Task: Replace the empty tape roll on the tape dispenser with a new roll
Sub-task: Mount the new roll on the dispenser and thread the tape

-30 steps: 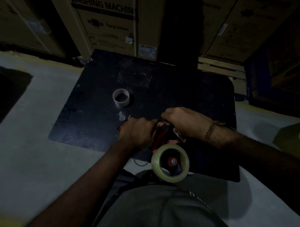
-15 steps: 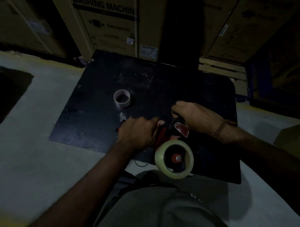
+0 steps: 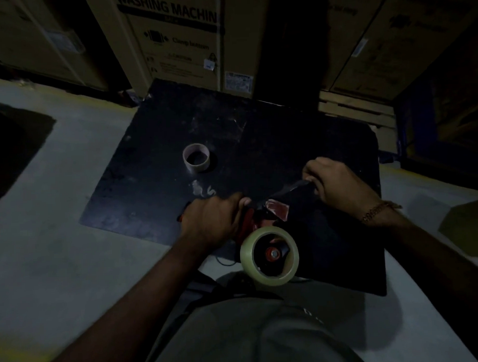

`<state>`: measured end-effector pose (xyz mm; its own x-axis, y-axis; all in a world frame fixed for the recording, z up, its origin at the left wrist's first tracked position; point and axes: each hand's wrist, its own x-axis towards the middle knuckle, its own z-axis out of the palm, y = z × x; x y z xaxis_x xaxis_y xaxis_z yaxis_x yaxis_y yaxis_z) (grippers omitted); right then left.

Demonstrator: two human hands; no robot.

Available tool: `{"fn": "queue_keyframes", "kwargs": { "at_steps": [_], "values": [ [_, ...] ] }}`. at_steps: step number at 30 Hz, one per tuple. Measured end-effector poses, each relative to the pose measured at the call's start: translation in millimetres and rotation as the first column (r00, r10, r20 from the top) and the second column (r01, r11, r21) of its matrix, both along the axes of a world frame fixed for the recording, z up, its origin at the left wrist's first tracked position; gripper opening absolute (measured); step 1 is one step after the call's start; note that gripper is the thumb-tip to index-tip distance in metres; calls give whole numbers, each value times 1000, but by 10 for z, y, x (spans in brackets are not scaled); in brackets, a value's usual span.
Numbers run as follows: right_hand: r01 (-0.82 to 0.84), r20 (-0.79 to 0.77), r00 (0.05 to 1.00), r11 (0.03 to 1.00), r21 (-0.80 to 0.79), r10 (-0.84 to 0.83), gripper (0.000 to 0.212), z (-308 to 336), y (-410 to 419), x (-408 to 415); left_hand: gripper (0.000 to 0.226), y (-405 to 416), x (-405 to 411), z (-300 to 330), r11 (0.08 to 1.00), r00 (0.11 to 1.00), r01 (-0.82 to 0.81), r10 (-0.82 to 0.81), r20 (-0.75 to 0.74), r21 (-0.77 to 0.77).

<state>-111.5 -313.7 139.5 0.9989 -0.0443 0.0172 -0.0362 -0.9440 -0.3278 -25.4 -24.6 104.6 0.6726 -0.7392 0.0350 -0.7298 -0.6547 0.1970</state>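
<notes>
Left hand (image 3: 212,222) grips the tape dispenser (image 3: 257,220), roll (image 3: 269,255) nearest; right hand (image 3: 338,185) pinches tape (image 3: 295,191).

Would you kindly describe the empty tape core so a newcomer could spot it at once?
Look at the black board on the grey floor. Left of its centre, beyond the left hand, stands the empty tape core. Unlike the new roll on the dispenser, it is a bare, small, pale ring.

place: warehouse | evidence: stacked washing-machine cartons (image 3: 173,42), wooden pallet (image 3: 354,109), bare concrete floor (image 3: 59,254), dim light
</notes>
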Motion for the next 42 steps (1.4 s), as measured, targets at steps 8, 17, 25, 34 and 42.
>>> {"fn": "queue_keyframes", "kwargs": {
  "at_steps": [8,17,25,34,42],
  "values": [
    [132,-9,991,985,113,-132,14,-41,63,-21,77,-45,57,-8,1000,1000,-16,17,12,-16],
    [249,0,968,954,169,-253,16,-15,65,-49,79,-113,109,49,1000,998,-28,29,-56,7],
    [464,-47,857,730,502,-512,14,-81,229,-91,89,-103,167,183,995,995,-91,89,-47,-37],
    [544,-137,786,570,615,-603,9,-27,558,-92,52,103,423,186,993,992,-87,80,-93,-84],
    [600,-139,632,369,709,-762,17,-57,1219,38,50,355,778,274,987,972,-116,89,-216,-115]
  ]
}}
